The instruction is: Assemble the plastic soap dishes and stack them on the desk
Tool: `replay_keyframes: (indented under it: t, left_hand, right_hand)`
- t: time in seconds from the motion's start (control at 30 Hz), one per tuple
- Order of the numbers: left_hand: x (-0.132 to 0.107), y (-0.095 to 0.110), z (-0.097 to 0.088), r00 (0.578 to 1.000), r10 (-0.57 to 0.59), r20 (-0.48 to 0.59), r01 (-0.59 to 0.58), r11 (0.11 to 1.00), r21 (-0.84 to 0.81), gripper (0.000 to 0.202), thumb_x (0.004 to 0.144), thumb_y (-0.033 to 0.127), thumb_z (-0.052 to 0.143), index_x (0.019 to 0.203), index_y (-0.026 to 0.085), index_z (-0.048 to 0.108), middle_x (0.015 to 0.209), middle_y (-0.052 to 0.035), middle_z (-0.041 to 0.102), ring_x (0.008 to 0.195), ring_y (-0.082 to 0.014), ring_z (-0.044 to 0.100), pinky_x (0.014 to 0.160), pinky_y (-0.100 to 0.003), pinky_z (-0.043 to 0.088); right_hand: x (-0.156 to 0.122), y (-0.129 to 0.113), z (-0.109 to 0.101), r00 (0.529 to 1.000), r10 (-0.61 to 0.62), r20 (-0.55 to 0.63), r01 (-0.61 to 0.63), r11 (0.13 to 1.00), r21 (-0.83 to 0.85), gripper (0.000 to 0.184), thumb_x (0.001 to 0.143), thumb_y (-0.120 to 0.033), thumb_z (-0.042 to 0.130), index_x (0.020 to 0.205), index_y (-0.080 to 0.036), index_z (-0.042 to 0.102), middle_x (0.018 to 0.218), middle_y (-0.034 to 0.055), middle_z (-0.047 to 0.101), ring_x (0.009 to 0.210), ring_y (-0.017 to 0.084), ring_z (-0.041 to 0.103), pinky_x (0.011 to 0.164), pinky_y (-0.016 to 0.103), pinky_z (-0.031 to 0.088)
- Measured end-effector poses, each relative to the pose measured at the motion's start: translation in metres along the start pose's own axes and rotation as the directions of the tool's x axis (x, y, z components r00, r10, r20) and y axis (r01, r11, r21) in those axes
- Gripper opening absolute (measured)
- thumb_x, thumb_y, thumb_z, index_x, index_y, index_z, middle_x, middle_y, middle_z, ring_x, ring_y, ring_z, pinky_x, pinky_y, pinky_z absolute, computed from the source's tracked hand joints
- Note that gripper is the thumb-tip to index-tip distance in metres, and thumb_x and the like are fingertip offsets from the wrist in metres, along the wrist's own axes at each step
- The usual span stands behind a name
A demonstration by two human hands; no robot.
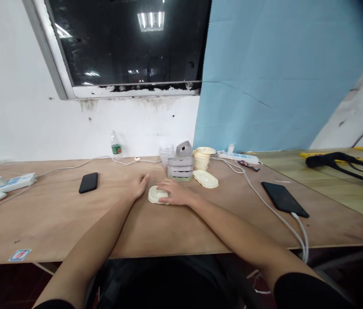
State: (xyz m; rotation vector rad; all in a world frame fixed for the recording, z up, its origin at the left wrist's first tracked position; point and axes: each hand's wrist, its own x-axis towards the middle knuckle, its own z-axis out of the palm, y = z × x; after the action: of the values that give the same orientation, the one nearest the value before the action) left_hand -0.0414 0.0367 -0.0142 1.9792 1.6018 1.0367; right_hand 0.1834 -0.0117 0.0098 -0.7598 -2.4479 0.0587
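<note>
A cream oval lid-like piece (153, 195) lies flat on the brown table in front of me. My right hand (178, 192) reaches over its right part, thumb at the near side and fingers at the far side, gripping it. The fingers cover part of the piece. Just left of it, my left hand (138, 187) rests on the table with nothing in it, its fingers stretched forward and partly blurred. Beyond my right hand stands a stack of grey containers (180, 167). To the right of that stack, another cream oval lid (206, 179) lies beside several stacked cream cups (201, 159).
Clear plastic cups (166, 153) and a green-labelled bottle (115, 145) stand by the wall. A black phone (88, 183) lies left; another, plugged-in phone (284, 199) lies right. Power strips (6, 185) and white cables cross the table (175, 231). Black headgear-like straps (336, 163) are far right.
</note>
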Motion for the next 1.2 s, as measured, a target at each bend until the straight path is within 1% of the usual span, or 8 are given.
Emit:
replay_keyframes:
  t: [0.13, 0.3, 0.53, 0.77, 0.87, 0.97, 1.07, 1.2]
  left_hand:
    - [-0.011, 0.011, 0.007, 0.978, 0.133, 0.163, -0.148, 0.985, 0.087, 0.062, 0.089, 0.061, 0.039, 0.130, 0.018, 0.053, 0.133, -0.0083, 0.058, 0.122, -0.0252, 0.053, 0.104, -0.037, 0.040]
    - [-0.025, 0.028, 0.005, 0.869, 0.290, 0.400, -0.361, 0.926, 0.114, 0.069, 0.084, 0.068, 0.044, 0.135, 0.022, 0.050, 0.138, -0.0068, 0.053, 0.126, -0.0268, 0.050, 0.107, -0.038, 0.037]
    - [-0.027, 0.031, 0.003, 0.862, 0.301, 0.408, -0.382, 0.915, 0.133, 0.064, 0.089, 0.064, 0.034, 0.134, 0.021, 0.050, 0.137, -0.0072, 0.054, 0.124, -0.0253, 0.051, 0.108, -0.037, 0.036]
    - [-0.026, 0.029, 0.004, 0.871, 0.281, 0.402, -0.362, 0.921, 0.141, 0.064, 0.091, 0.063, 0.031, 0.135, 0.020, 0.049, 0.138, -0.0080, 0.052, 0.125, -0.0252, 0.050, 0.108, -0.038, 0.035]
    - [-0.025, 0.030, 0.004, 0.907, 0.255, 0.335, -0.323, 0.931, 0.167, 0.065, 0.090, 0.062, 0.036, 0.139, 0.021, 0.043, 0.142, -0.0087, 0.048, 0.129, -0.0271, 0.046, 0.109, -0.040, 0.033]
    - [-0.022, 0.030, 0.003, 0.943, 0.309, 0.120, -0.324, 0.936, 0.136, 0.077, 0.087, 0.059, 0.046, 0.148, 0.017, 0.024, 0.146, -0.0123, 0.043, 0.128, -0.0275, 0.046, 0.108, -0.042, 0.034]
    - [-0.019, 0.033, -0.002, 0.908, 0.416, -0.056, -0.410, 0.907, 0.091, 0.082, 0.086, 0.055, 0.051, 0.150, 0.016, 0.017, 0.139, -0.0132, 0.048, 0.119, -0.0244, 0.053, 0.104, -0.039, 0.038]
    - [-0.021, 0.038, -0.014, 0.890, 0.418, -0.180, -0.395, 0.906, 0.151, 0.067, 0.091, 0.053, 0.042, 0.146, 0.018, 0.031, 0.129, -0.0119, 0.055, 0.111, -0.0228, 0.056, 0.100, -0.037, 0.040]
  right_hand:
    - [-0.003, 0.013, -0.018, 0.958, 0.089, -0.272, -0.116, 0.990, -0.086, 0.031, 0.087, -0.044, 0.056, 0.109, -0.026, 0.068, 0.114, 0.0060, 0.066, 0.113, 0.025, 0.056, 0.103, 0.042, 0.042]
    - [-0.016, 0.044, -0.037, 0.749, 0.188, -0.635, -0.369, 0.915, -0.165, 0.034, 0.086, -0.035, 0.054, 0.115, -0.020, 0.063, 0.123, 0.0110, 0.058, 0.118, 0.028, 0.049, 0.104, 0.048, 0.038]
    - [-0.028, 0.083, -0.036, 0.695, 0.374, -0.614, -0.571, 0.806, -0.156, 0.052, 0.088, -0.040, 0.049, 0.136, -0.020, 0.045, 0.142, 0.0162, 0.040, 0.132, 0.033, 0.035, 0.105, 0.056, 0.032]
    - [-0.031, 0.087, -0.035, 0.701, 0.349, -0.621, -0.492, 0.868, -0.068, 0.040, 0.081, -0.022, 0.050, 0.121, -0.020, 0.056, 0.127, 0.0127, 0.051, 0.122, 0.028, 0.048, 0.102, 0.047, 0.041]
    - [-0.029, 0.079, -0.039, 0.676, 0.321, -0.663, -0.474, 0.879, -0.058, 0.037, 0.079, -0.017, 0.049, 0.114, -0.021, 0.059, 0.123, 0.0122, 0.053, 0.118, 0.028, 0.051, 0.100, 0.047, 0.042]
    - [-0.025, 0.066, -0.040, 0.684, 0.257, -0.683, -0.424, 0.902, -0.085, 0.036, 0.078, -0.017, 0.050, 0.112, -0.021, 0.060, 0.122, 0.0116, 0.055, 0.117, 0.027, 0.052, 0.101, 0.046, 0.042]
    - [-0.020, 0.050, -0.037, 0.733, 0.210, -0.647, -0.366, 0.924, -0.114, 0.034, 0.076, -0.019, 0.054, 0.109, -0.023, 0.061, 0.119, 0.0098, 0.059, 0.114, 0.028, 0.054, 0.099, 0.046, 0.043]
    - [-0.016, 0.033, -0.027, 0.794, 0.231, -0.563, -0.311, 0.949, -0.050, 0.035, 0.079, -0.027, 0.057, 0.113, -0.023, 0.061, 0.106, 0.0080, 0.065, 0.094, 0.025, 0.061, 0.087, 0.040, 0.050]
